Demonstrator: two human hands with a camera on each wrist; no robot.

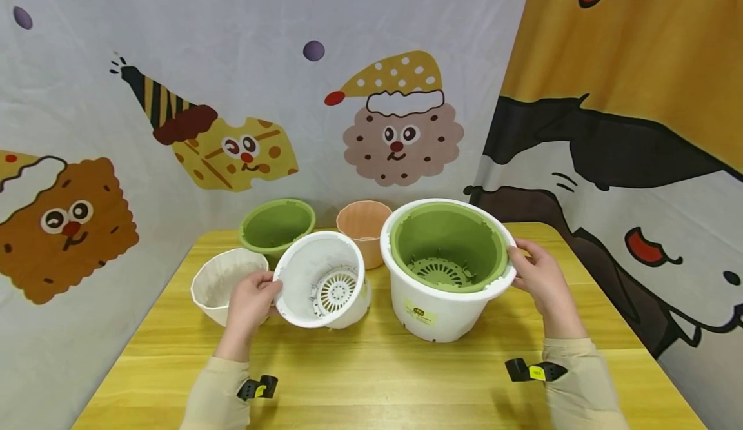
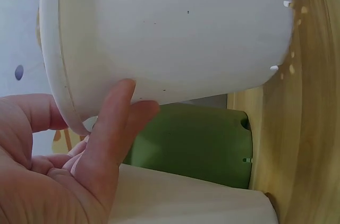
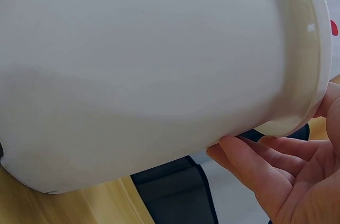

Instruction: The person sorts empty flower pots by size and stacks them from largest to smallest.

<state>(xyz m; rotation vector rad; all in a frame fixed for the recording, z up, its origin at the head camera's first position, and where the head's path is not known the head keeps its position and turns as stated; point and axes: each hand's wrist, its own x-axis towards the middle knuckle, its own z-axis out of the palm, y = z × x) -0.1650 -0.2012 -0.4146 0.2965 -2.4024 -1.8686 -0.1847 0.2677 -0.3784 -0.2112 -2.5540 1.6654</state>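
Observation:
In the head view my left hand (image 1: 251,301) pinches the left rim of a smaller white pot (image 1: 298,269), which tilts toward me and shows a slotted base inside. The left wrist view has the thumb at the rim and fingers against the pot's outer wall (image 2: 175,33). My right hand (image 1: 541,272) grips the right rim of a larger white pot (image 1: 441,317) with a yellow label. Nested inside that one is a green pot (image 1: 447,243) with a slotted bottom. The right wrist view shows fingers (image 3: 255,165) under the rim, against the white wall.
A cream faceted pot (image 1: 223,282) stands at the left, partly behind my left hand. Behind the smaller white pot are another green pot (image 1: 278,224) and a peach pot (image 1: 366,227). All are on a wooden table (image 1: 371,385), with a cartoon-printed cloth (image 1: 244,43) behind.

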